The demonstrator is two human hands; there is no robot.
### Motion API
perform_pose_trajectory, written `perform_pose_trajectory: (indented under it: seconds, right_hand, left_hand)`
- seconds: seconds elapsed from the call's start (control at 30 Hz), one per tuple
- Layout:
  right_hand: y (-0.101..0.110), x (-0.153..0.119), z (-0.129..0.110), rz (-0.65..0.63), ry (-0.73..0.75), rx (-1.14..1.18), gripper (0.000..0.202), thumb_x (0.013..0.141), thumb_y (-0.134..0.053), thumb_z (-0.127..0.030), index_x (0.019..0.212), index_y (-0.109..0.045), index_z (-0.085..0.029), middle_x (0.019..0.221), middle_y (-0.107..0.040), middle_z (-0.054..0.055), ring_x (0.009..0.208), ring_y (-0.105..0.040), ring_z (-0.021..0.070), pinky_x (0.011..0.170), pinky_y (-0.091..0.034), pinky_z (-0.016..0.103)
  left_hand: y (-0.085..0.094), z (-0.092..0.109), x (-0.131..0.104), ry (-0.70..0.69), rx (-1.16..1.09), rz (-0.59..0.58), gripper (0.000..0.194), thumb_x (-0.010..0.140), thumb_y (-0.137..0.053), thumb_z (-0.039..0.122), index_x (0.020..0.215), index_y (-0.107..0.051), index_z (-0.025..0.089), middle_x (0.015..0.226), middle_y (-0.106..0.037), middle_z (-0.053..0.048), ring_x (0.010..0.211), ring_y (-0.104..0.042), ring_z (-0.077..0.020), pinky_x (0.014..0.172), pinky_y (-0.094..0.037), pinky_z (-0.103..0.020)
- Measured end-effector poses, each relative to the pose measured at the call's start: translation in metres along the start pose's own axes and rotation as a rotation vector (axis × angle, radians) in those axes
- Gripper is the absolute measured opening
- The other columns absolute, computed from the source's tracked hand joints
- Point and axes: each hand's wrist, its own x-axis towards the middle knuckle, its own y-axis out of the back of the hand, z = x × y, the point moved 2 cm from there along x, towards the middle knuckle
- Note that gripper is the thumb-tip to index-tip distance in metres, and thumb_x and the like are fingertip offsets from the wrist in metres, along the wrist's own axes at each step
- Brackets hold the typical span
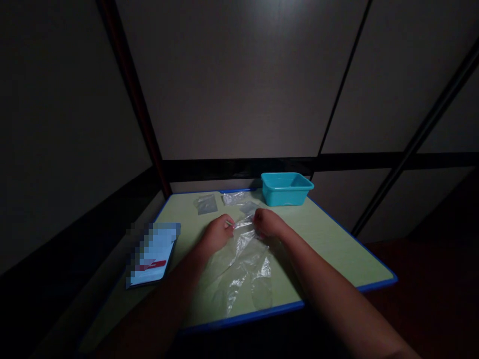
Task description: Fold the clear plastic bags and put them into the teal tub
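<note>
A clear plastic bag (243,269) stretches between my two hands and hangs down over the table towards its near edge. My left hand (219,232) pinches one side of its upper edge, thumb on top. On the other side, my right hand (266,223) is closed on the bag, its fingertips mostly hidden by the back of the hand. Just beyond the hands lies a flat greyish plastic piece (249,208), partly covered. Farther left is another flat clear packet (207,204), and a crumpled clear plastic packet (234,198) rests by the back edge.
A turquoise plastic basin (286,192) stands at the table's back right. At the left edge lies a tablet-like device (155,257) with a lit, partly blurred screen. The pale green table (329,249) has a blue rim and stands against panelled walls.
</note>
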Motion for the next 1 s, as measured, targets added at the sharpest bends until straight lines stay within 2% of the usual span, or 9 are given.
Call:
perform_pose_trajectory:
  seconds: [0.13,0.3,0.43,0.53,0.63,0.73,0.83,1.0]
  right_hand:
    - [0.006,-0.002,0.007,-0.140,-0.062,-0.135,0.022,0.077,-0.049,-0.023,0.084,-0.067,-0.012,0.085,-0.068,0.013,0.072,-0.060,0.0188,0.056,-0.035,0.024]
    - [0.015,-0.001,0.007,-0.125,-0.097,-0.118,0.033,0.085,-0.043,-0.034,0.086,-0.068,-0.012,0.084,-0.068,0.014,0.073,-0.060,0.0189,0.058,-0.036,0.024]
    - [0.014,0.000,0.005,-0.173,-0.038,0.056,0.044,0.088,-0.038,-0.043,0.076,-0.066,-0.011,0.071,-0.065,0.010,0.058,-0.054,0.0128,0.054,-0.034,0.023]
    - [0.011,-0.002,0.004,-0.210,0.017,0.283,0.037,0.085,-0.045,-0.041,0.075,-0.063,-0.011,0.063,-0.061,0.004,0.052,-0.047,0.0090,0.051,-0.033,0.020]
    - [0.008,-0.002,0.006,-0.228,0.044,0.425,0.026,0.079,-0.055,-0.036,0.075,-0.062,-0.011,0.058,-0.055,-0.001,0.050,-0.043,0.0072,0.050,-0.033,0.019]
    - [0.009,0.000,0.008,-0.200,0.042,0.362,0.019,0.075,-0.060,-0.029,0.073,-0.063,-0.010,0.058,-0.054,-0.001,0.051,-0.041,0.0071,0.051,-0.033,0.019]
    - [0.013,0.001,0.008,-0.161,0.030,0.214,0.017,0.076,-0.059,-0.025,0.076,-0.065,-0.009,0.063,-0.059,0.002,0.055,-0.044,0.0082,0.053,-0.033,0.019]
    - [0.014,0.002,0.008,-0.120,-0.036,-0.009,0.018,0.078,-0.058,-0.025,0.082,-0.068,-0.011,0.076,-0.066,0.008,0.065,-0.055,0.0137,0.056,-0.034,0.022]
  left_hand:
    - [0.004,-0.005,0.003,0.020,0.037,-0.061,0.005,0.066,-0.052,0.016,0.064,-0.057,0.016,0.054,-0.058,0.000,0.055,-0.055,-0.0146,0.053,-0.038,-0.023]
    - [-0.002,-0.001,0.001,-0.036,0.007,-0.144,0.009,0.065,-0.055,0.024,0.065,-0.059,0.016,0.056,-0.058,0.000,0.055,-0.054,-0.0149,0.052,-0.038,-0.024]
    - [-0.004,0.007,0.000,-0.133,-0.061,-0.176,0.010,0.065,-0.055,0.026,0.067,-0.058,0.017,0.059,-0.057,0.001,0.059,-0.053,-0.0138,0.057,-0.039,-0.024]
    - [-0.003,0.010,-0.001,-0.180,-0.151,-0.189,0.013,0.066,-0.056,0.030,0.069,-0.058,0.017,0.060,-0.057,0.001,0.058,-0.053,-0.0135,0.056,-0.040,-0.024]
    - [-0.001,0.011,-0.002,-0.151,-0.184,-0.196,0.016,0.067,-0.057,0.032,0.071,-0.057,0.017,0.058,-0.057,0.002,0.054,-0.053,-0.0130,0.053,-0.039,-0.023]
    - [0.000,0.011,-0.002,-0.099,-0.162,-0.196,0.016,0.067,-0.056,0.032,0.072,-0.056,0.017,0.055,-0.057,0.003,0.047,-0.048,-0.0107,0.047,-0.035,-0.021]
    - [0.001,0.008,0.000,-0.044,-0.137,-0.173,0.016,0.065,-0.056,0.032,0.070,-0.056,0.016,0.054,-0.056,0.003,0.045,-0.047,-0.0099,0.046,-0.035,-0.021]
    - [0.006,-0.004,0.007,0.042,-0.017,-0.042,0.014,0.064,-0.056,0.030,0.063,-0.054,0.017,0.056,-0.056,0.001,0.049,-0.051,-0.0119,0.050,-0.039,-0.023]
